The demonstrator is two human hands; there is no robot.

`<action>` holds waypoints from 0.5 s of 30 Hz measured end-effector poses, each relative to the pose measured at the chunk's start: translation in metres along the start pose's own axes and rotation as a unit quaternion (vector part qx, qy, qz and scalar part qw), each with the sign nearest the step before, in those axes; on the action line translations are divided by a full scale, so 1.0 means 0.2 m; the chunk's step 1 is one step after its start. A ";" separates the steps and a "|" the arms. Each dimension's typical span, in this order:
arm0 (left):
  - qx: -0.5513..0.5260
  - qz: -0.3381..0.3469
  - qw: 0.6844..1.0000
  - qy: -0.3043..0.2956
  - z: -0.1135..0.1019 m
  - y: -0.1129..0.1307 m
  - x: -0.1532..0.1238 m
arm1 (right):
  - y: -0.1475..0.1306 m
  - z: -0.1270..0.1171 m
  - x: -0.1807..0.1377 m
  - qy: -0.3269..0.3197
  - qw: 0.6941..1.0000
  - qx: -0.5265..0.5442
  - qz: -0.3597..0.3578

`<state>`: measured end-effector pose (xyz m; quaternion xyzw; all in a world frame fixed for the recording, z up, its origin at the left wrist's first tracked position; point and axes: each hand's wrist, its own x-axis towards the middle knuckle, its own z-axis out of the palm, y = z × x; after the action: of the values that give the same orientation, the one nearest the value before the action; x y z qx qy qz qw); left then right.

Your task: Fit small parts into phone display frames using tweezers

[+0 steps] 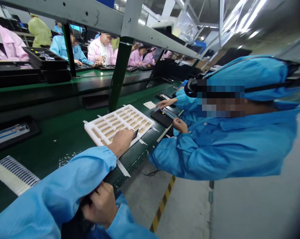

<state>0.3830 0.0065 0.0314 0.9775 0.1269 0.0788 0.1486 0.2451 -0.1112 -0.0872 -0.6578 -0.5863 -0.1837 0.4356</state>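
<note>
My left hand (122,141) reaches over the near side of a white slotted tray (91,126), its fingers closed round a small dark flat part (135,133) that sticks out past the fingertips. I cannot make out what kind of part it is. Below my left forearm, close to the bench's near edge, my right hand (101,205) is curled shut. Something dark lies by its fingers, partly hidden by my sleeve, and what it grips cannot be seen clearly.
A striped sheet of strips (19,174) and small white scraps (65,160) lie on the green bench (52,129). A black tray (33,127) rests further left. At right, a co-worker in blue (214,142) handles a device over a black tray (161,119). A post (117,73) stands behind the white tray.
</note>
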 end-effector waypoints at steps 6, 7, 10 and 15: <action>-0.009 0.051 0.995 0.082 -0.26 0.00 -0.13 | -0.01 -0.07 0.06 0.047 0.991 0.118 0.035; -0.015 0.065 0.992 0.106 -0.34 -0.01 -0.19 | -0.01 -0.09 0.06 0.046 0.986 0.153 0.047; -0.027 0.078 0.982 0.170 -0.53 -0.08 -0.42 | 0.00 -0.15 0.04 0.064 0.966 0.226 0.105; -0.013 0.055 0.968 0.244 -0.65 -0.25 -1.00 | 0.05 -0.17 0.01 0.085 0.894 0.290 0.332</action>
<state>0.1557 0.0336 0.1160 0.9321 0.1045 0.3249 0.1209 0.2647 -0.1361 -0.0706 -0.6404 -0.3221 0.0946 0.6908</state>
